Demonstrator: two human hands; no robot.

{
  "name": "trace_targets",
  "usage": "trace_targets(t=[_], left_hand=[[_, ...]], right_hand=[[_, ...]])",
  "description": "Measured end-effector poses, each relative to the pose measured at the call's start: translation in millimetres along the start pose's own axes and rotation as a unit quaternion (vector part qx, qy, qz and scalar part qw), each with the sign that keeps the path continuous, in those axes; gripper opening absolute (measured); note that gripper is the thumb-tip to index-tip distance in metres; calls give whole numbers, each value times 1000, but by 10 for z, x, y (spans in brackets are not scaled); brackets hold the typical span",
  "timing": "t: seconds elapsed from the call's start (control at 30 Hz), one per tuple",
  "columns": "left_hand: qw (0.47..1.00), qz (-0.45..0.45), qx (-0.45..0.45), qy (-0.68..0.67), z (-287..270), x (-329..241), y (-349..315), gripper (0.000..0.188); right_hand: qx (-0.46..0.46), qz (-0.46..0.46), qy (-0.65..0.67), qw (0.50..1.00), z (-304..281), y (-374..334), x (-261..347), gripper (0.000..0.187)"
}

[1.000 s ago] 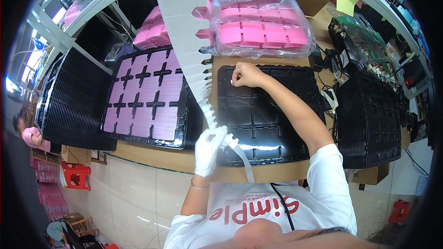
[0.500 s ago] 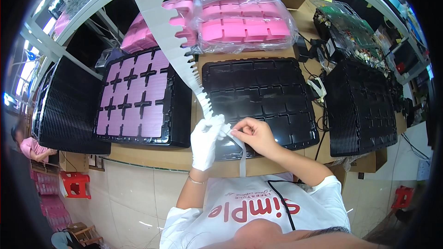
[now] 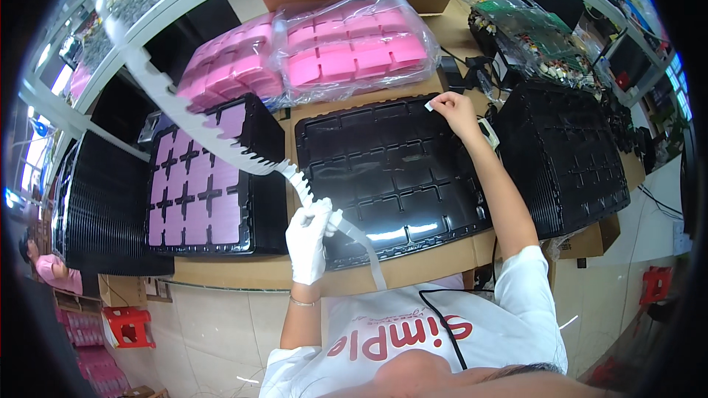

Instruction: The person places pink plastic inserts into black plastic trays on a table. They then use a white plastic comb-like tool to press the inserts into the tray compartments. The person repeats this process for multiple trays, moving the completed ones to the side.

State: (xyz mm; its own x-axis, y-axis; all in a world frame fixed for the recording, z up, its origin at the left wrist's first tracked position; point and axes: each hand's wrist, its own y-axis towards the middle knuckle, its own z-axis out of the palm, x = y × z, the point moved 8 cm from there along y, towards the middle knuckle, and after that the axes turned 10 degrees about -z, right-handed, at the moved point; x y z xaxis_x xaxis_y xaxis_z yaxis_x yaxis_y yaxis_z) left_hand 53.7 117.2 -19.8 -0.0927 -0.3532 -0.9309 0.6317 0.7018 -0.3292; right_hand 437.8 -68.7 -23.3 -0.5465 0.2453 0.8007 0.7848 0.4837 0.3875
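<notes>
My left hand [image 3: 307, 245], in a white glove, is closed on a long white strip of label backing [image 3: 254, 156]. The strip runs up and leftward in a twisting band with a notched edge, and its plain tail hangs toward me. Bare and stretched far forward, my right hand [image 3: 455, 113] pinches a small white label [image 3: 429, 105] between thumb and fingers. It hovers at the far right corner of a shiny black plastic tray [image 3: 383, 151] moulded with cross-shaped ridges; whether the label touches the tray I cannot tell.
Left of the tray stands a black tray stack topped with pink-purple sheets [image 3: 195, 206], beside another black stack [image 3: 110, 206]. More black trays [image 3: 568, 155] rise on the right. Bagged pink foam pieces [image 3: 358, 48] lie behind, with circuit boards [image 3: 523, 29] at the far right.
My right hand has left the strip and reached forward and right to the tray's far corner with a small label. My left hand still holds the strip, which has swung leftward.
</notes>
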Motion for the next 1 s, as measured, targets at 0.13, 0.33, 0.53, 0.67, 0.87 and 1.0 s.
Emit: trace_targets(t=[0.13,0.33,0.53,0.67,0.87,1.0], left_hand=[[1000,-5,12,2,-3,40,23,9],[1000,8,-8,7,-48,39,-28,6],[1000,-2,-8,13,-34,31,-29,7],[1000,1,-6,9,-55,30,-23,7],[1000,4,-4,-1,-69,42,-34,8],[1000,10,1,-3,-61,35,-32,9]], right_hand=[[88,5,-93,992,203,202,-539,17],[195,21,-183,963,287,259,-172,19],[194,21,-215,957,295,355,-230,20],[178,33,-214,960,288,386,-305,21],[188,22,-212,959,325,407,-362,23],[196,26,-182,963,329,370,-374,21]])
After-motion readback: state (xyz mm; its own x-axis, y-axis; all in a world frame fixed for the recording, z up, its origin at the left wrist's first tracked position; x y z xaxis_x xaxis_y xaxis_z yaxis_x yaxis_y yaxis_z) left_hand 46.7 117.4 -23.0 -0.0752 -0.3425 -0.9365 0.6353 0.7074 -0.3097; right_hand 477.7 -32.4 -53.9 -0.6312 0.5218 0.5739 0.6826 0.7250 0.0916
